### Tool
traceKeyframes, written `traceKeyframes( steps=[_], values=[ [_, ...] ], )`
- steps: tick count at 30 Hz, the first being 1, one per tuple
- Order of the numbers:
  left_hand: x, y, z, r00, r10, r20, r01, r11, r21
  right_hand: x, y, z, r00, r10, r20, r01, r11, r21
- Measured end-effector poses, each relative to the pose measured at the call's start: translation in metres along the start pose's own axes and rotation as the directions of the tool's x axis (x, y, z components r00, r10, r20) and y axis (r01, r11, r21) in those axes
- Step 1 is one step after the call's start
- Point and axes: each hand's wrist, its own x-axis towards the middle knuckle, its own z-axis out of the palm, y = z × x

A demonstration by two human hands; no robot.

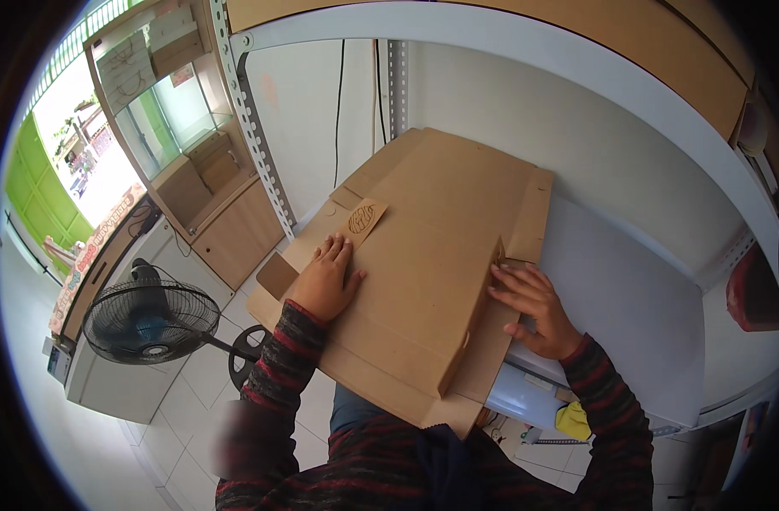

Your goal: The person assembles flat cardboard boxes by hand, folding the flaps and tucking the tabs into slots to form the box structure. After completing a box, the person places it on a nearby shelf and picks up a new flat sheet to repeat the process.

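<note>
A large brown cardboard sheet (432,247), creased and cut like an unfolded box, lies in front of me on a grey shelf. My left hand (324,279) rests flat on its left part, fingers together and stretched out. Just beyond those fingertips is a small flap (365,219) with a dark printed oval design. On the right, a long side panel (473,328) stands folded up. My right hand (536,308) is at that panel's far end, fingertips touching its edge, thumb apart. Neither hand is wrapped around anything.
The grey shelf top (623,298) extends to the right, under a metal rack beam (491,47). A black standing fan (151,319) is at the left, before a wooden glass cabinet (236,230). A yellow cloth (573,421) hangs below the shelf's front edge.
</note>
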Motion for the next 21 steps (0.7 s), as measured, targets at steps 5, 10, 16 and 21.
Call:
traceKeyframes(
  steps=[5, 10, 16, 21],
  values=[
    [-0.002, -0.004, 0.002, 1.0, 0.022, -0.018, -0.022, 1.0, 0.002, 0.017, -0.001, 0.01, 0.991, -0.013, 0.131, 0.03, 0.991, -0.128],
    [-0.003, -0.004, 0.006, 0.998, 0.033, -0.05, -0.033, 0.999, -0.003, 0.017, -0.001, 0.018, 0.982, 0.017, 0.188, 0.006, 0.993, -0.122],
    [-0.004, -0.001, 0.001, 1.0, -0.002, -0.016, 0.001, 0.999, -0.053, 0.013, 0.001, 0.015, 0.996, 0.001, 0.09, 0.006, 0.997, -0.082],
    [-0.003, 0.0, 0.002, 1.0, -0.018, -0.019, 0.017, 0.997, -0.072, 0.013, 0.005, 0.013, 0.996, 0.006, 0.086, -0.005, 1.0, -0.015]
  ],
)
